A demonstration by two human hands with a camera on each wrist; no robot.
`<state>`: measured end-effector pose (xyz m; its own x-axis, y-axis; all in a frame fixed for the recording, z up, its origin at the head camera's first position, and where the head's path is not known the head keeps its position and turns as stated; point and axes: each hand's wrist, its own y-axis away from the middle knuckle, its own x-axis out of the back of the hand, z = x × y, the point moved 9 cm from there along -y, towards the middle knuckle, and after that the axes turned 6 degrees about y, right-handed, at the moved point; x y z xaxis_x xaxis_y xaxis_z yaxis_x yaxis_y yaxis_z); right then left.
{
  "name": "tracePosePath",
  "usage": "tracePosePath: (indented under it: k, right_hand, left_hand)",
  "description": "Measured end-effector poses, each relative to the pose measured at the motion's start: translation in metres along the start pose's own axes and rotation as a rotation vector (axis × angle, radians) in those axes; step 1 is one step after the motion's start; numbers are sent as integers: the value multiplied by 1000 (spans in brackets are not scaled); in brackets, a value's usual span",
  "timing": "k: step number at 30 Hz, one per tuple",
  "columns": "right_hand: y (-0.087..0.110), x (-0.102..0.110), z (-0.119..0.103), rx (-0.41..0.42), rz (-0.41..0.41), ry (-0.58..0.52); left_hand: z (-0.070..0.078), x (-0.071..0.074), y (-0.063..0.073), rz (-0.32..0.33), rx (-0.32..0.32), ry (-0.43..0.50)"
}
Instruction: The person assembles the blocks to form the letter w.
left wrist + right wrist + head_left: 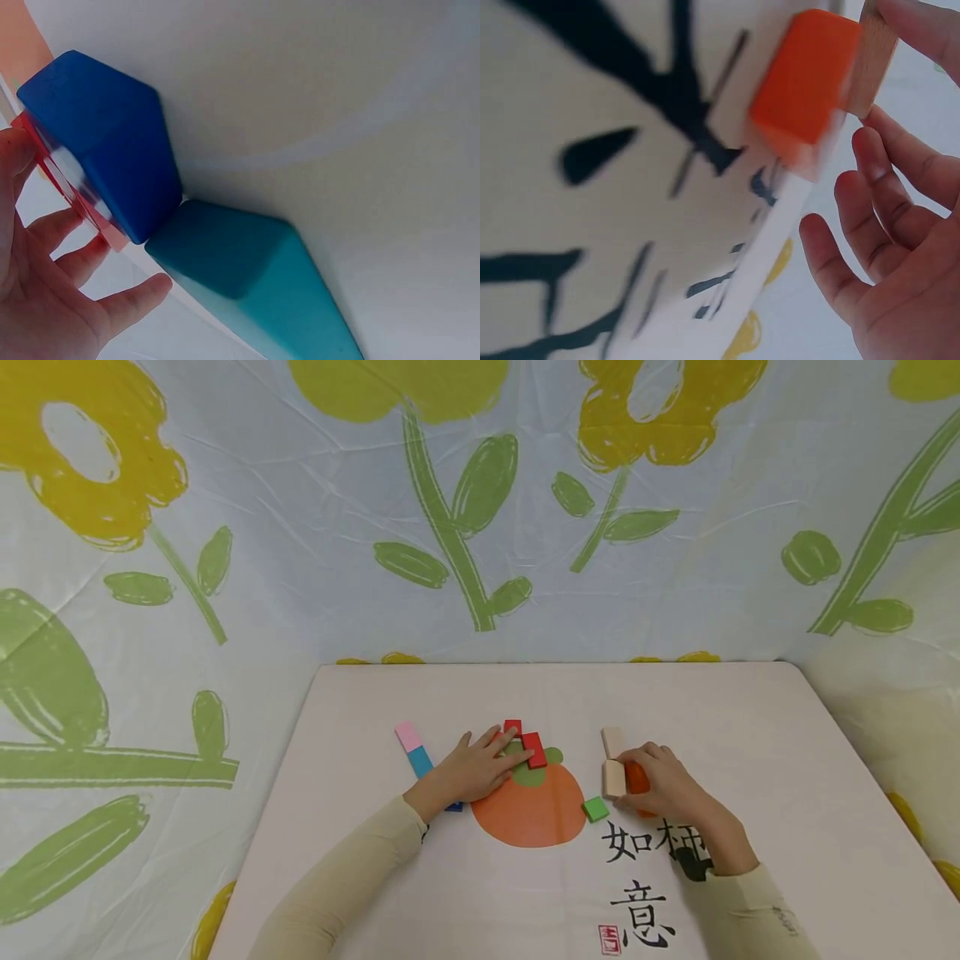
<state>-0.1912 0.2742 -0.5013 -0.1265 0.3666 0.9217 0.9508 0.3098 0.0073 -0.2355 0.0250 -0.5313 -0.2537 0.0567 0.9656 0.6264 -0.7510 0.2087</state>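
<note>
My left hand (474, 772) lies palm down with its fingers spread over the red blocks. One fingertip touches a tilted red block (535, 750); other fingers reach a red block (513, 724) behind it. In the left wrist view, a dark blue block (124, 142) and a teal block (262, 277) stand near that hand, with red (114, 237) beyond the fingers. With thumb and index finger my right hand (666, 783) pinches a plain wooden block (614, 779) at its two ends. An orange block (806, 75) sits beside it, partly under the hand in the head view.
Another wooden block (612, 742) lies just behind the pinched one. A green block (596, 809) lies at the orange fruit print (528, 814). Pink (408, 736) and light blue (420, 762) blocks form a slanting row at left. Flowered cloth (300, 527) stands behind the table (360, 893).
</note>
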Motion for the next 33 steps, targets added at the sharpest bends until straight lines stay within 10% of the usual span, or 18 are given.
tracePosePath:
  k: [33]
  right_hand:
    - [-49,-42,-83,177,-139,-67]
  left_hand:
    - [-3,-3,-1,-19,7,-44]
